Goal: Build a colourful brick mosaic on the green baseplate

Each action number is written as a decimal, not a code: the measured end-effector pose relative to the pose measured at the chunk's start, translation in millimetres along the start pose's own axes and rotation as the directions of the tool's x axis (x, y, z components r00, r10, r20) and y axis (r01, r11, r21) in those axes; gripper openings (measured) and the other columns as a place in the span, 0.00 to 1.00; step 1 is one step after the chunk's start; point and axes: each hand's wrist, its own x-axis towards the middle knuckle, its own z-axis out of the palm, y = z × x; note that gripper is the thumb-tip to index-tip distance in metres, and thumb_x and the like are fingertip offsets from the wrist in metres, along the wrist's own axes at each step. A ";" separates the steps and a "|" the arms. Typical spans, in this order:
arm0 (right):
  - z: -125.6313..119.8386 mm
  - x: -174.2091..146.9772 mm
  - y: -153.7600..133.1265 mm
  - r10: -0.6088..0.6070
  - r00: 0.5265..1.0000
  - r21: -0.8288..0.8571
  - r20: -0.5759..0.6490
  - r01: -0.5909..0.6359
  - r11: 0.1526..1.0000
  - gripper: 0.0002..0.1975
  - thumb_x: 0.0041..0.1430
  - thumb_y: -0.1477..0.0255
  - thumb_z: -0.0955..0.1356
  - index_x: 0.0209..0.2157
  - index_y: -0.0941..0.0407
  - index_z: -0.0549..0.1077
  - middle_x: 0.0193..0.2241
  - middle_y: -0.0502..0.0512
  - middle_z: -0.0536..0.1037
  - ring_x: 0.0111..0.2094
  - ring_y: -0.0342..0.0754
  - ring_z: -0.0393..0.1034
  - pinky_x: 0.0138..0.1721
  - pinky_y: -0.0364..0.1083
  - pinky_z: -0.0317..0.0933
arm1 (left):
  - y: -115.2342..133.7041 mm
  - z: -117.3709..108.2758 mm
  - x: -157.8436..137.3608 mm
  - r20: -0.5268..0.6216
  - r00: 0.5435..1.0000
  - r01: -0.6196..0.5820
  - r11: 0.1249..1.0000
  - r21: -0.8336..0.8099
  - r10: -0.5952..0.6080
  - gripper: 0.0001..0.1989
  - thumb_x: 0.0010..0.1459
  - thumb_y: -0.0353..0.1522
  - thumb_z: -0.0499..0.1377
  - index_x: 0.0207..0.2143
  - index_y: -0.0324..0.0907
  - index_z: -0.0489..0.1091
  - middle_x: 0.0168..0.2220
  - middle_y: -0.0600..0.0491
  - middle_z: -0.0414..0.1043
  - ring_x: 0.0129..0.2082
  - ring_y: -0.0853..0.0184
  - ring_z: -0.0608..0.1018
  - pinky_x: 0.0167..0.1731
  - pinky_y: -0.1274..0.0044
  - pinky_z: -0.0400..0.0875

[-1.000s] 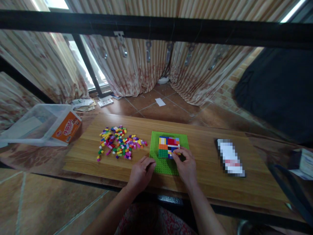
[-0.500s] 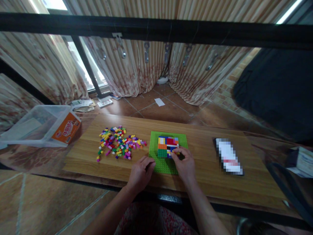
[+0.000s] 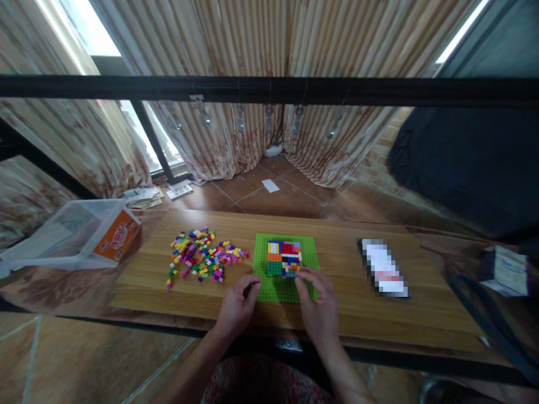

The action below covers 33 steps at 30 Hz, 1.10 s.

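A green baseplate (image 3: 261, 292) lies on the wooden board, bearing a low, multicoloured block of toy bricks (image 3: 275, 257) in yellow, white, red, orange, green and blue. My left hand (image 3: 238, 306) is at the plate's near left edge, fingers curled and thumb against the index finger; whatever they may hold is too small to make out. Close to the block's near right corner is my right hand (image 3: 319, 300), its bent thumb and index finger slightly apart with no brick visible between them. Left of the plate spreads a pile of loose toy bricks (image 3: 202, 252).
A clear plastic bin (image 3: 80, 224) with an orange label stands at the left of the wooden board (image 3: 353, 314). On the right lies a phone (image 3: 385, 268) with a blurred screen. A dark rail (image 3: 269, 90) crosses beyond the board, before the curtains (image 3: 236, 45).
My right hand has drawn back slightly from the bricks at the block's near right corner. My left hand stays near the plate's left edge. The head view has tilted up a little.
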 end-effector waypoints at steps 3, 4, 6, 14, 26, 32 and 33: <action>0.1 -17.6 -15.5 -0.027 0.991 0.013 0.133 0.025 1.000 0.08 0.60 0.67 0.66 0.39 0.50 0.77 0.42 0.56 0.77 0.46 0.52 0.68 0.48 0.56 0.62 | 6.3 3.9 -3.3 -0.006 0.995 0.100 0.985 -0.143 -0.102 0.10 0.59 0.37 0.55 0.37 0.42 0.72 0.32 0.52 0.74 0.31 0.68 0.76 0.32 0.77 0.73; 1.4 -22.0 -19.1 -0.031 0.985 0.026 0.169 0.028 0.999 0.08 0.60 0.67 0.66 0.40 0.49 0.76 0.42 0.56 0.77 0.47 0.53 0.68 0.47 0.56 0.63 | 9.8 5.3 -4.3 0.009 0.990 0.139 0.969 -0.203 -0.140 0.11 0.59 0.38 0.55 0.38 0.41 0.72 0.32 0.53 0.74 0.29 0.69 0.75 0.30 0.77 0.73; 4.6 -27.6 -24.0 -0.034 0.976 0.046 0.215 0.025 0.999 0.09 0.60 0.67 0.67 0.42 0.49 0.76 0.43 0.56 0.77 0.47 0.53 0.68 0.47 0.55 0.64 | 18.1 7.4 -5.7 0.060 0.978 0.208 0.923 -0.322 -0.200 0.11 0.58 0.39 0.55 0.37 0.41 0.71 0.32 0.52 0.74 0.28 0.70 0.75 0.28 0.78 0.73; 6.6 -24.1 -32.3 -0.094 0.973 0.007 0.210 0.094 0.996 0.09 0.59 0.70 0.68 0.42 0.48 0.76 0.42 0.54 0.77 0.46 0.51 0.68 0.46 0.52 0.65 | 38.8 10.6 -5.0 0.184 0.947 0.322 0.791 -0.521 -0.265 0.13 0.54 0.38 0.60 0.38 0.39 0.71 0.31 0.52 0.75 0.26 0.71 0.75 0.29 0.78 0.74; 2.7 -27.1 -31.0 -0.119 0.975 -0.047 0.189 0.130 0.990 0.06 0.60 0.71 0.67 0.38 0.49 0.77 0.38 0.54 0.77 0.43 0.50 0.68 0.43 0.51 0.65 | 42.8 15.1 -8.1 0.210 0.901 0.427 0.697 -0.576 -0.379 0.15 0.50 0.40 0.63 0.35 0.38 0.73 0.29 0.53 0.74 0.25 0.72 0.73 0.27 0.79 0.71; 2.5 -28.7 -27.3 -0.057 0.981 0.024 0.183 0.053 0.998 0.06 0.60 0.69 0.68 0.38 0.49 0.77 0.40 0.54 0.75 0.44 0.49 0.67 0.44 0.50 0.65 | 52.6 13.0 -5.6 0.280 0.856 0.507 0.599 -0.620 -0.435 0.14 0.47 0.38 0.66 0.34 0.38 0.75 0.29 0.54 0.74 0.25 0.74 0.71 0.27 0.82 0.68; 1.6 -28.6 -26.1 -0.064 0.981 0.020 0.184 0.061 0.998 0.07 0.60 0.70 0.68 0.39 0.48 0.77 0.41 0.54 0.75 0.45 0.49 0.67 0.44 0.50 0.65 | 53.1 13.0 -5.0 0.276 0.856 0.507 0.600 -0.619 -0.438 0.14 0.46 0.38 0.67 0.34 0.38 0.75 0.28 0.54 0.73 0.25 0.74 0.71 0.27 0.82 0.68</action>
